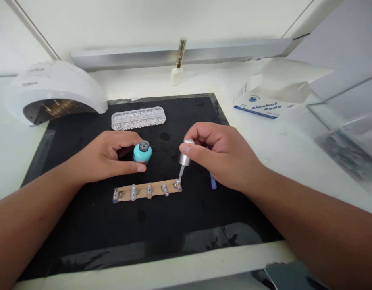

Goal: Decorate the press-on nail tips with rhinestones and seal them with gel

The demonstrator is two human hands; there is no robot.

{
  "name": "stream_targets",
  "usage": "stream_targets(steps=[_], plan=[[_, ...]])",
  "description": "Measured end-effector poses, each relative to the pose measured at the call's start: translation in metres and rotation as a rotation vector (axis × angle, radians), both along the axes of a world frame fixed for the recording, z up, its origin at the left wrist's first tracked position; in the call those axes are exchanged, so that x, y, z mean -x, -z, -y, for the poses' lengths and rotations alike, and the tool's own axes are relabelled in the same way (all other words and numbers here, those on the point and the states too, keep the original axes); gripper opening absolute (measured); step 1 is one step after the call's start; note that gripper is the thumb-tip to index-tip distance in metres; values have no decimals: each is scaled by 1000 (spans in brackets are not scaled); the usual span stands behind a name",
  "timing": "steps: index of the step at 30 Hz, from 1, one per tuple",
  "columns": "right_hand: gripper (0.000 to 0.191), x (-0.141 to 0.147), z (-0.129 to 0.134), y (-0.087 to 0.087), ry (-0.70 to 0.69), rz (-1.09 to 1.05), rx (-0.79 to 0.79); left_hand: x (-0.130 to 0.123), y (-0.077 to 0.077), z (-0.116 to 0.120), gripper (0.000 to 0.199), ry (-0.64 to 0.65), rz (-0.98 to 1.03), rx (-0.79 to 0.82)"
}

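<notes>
Between thumb and fingers, my left hand (111, 155) grips an uncapped turquoise nail polish bottle (142, 153) by its sides. My right hand (217, 151) pinches the silver cap of a nail polish brush (183, 159), bristles pointing down. The brush tip meets or hovers just over the rightmost of several press-on nails (178, 185); actual contact is hard to tell. These nails carry small coloured gems and stand in a row along a tan strip (156, 190) on the black mat (161, 225). Partly behind my right hand lies a purple stick-like tool (213, 181).
A clear compartment case of gems (138, 118) lies beyond my hands. At the back left is a white nail lamp (59, 92). A cream bottle with a gold cap (177, 68) stands at the rear; an alcohol pads box (267, 96) and a clear container (352, 149) are on the right.
</notes>
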State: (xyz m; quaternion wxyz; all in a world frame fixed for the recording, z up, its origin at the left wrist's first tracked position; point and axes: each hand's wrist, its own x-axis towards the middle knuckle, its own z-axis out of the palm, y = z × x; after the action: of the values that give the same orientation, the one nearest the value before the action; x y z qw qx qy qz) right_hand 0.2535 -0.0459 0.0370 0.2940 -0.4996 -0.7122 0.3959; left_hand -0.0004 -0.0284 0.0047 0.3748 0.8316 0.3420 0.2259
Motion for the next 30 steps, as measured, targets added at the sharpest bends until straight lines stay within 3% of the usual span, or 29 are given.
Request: stream_targets(steps=[7,15,25,30], plan=[[24,-1,1,-1,28,-41,3,-1,0,0,19,0,10,-26],[23,1,4,1,-66,-53,27,-3,-1,0,19,-5,12,6],[24,1,1,-1,67,7,-45,0,0,0,20,-4,18,7],[25,1,3,-3,49,-17,-31,-2,-1,0,20,-7,18,-3]])
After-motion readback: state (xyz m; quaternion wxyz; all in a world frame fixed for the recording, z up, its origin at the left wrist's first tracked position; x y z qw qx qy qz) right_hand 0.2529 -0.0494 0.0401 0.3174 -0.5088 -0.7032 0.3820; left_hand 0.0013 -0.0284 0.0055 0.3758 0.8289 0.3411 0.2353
